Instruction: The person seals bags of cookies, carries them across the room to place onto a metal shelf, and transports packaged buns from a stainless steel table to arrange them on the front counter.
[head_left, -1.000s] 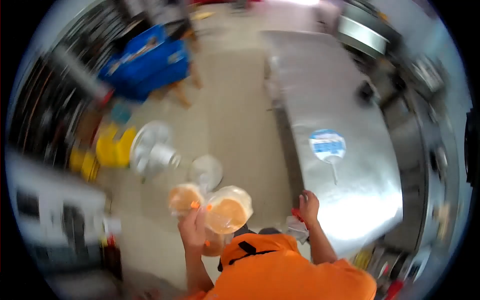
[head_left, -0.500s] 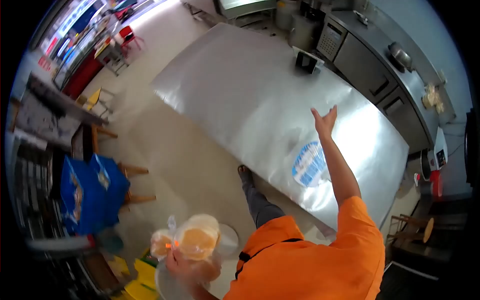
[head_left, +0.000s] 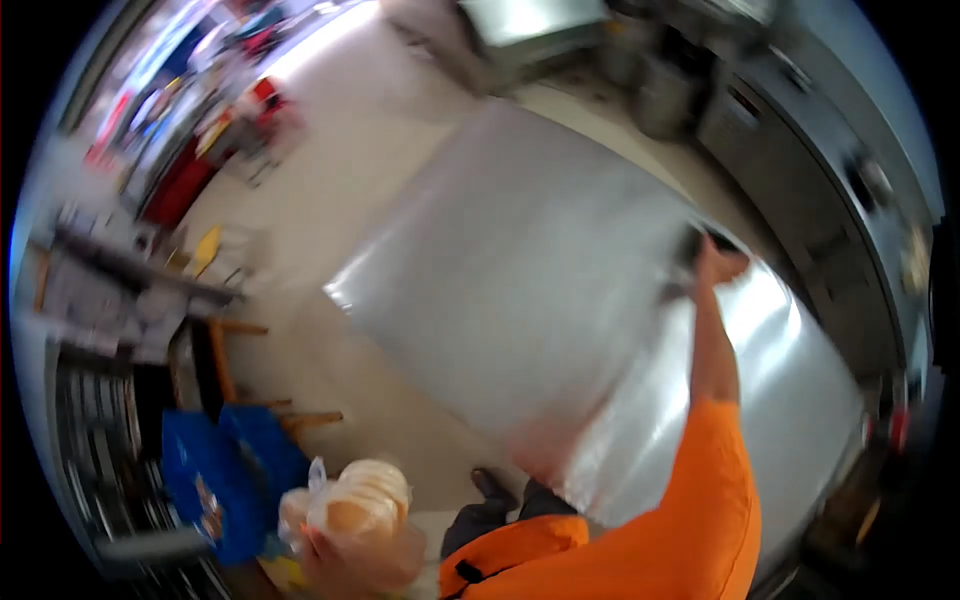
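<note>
My left hand (head_left: 355,562), low at the left, is closed round the neck of a clear plastic bag (head_left: 368,500). Through the film show stacked, pale, round flat pieces; their exact kind is unclear. My right arm stretches far over the metal table (head_left: 540,260). At the table's far edge my right hand (head_left: 722,264) is against a small dark object (head_left: 690,248), partly covered by the hand. Motion blur smears those fingers, so I cannot see whether they grip it.
Blue bags (head_left: 205,480) rest by wooden stool legs at the left, near a rack (head_left: 95,405). Steel cabinets (head_left: 800,215) line the right wall. Beyond the table, pale floor (head_left: 330,190) leads to a red chair (head_left: 265,95) and a bright opening.
My right hand has moved from mid-table to the dark object at the far edge. The blue-and-white patch on the table no longer shows. My left hand still holds the bag; the view has shifted.
</note>
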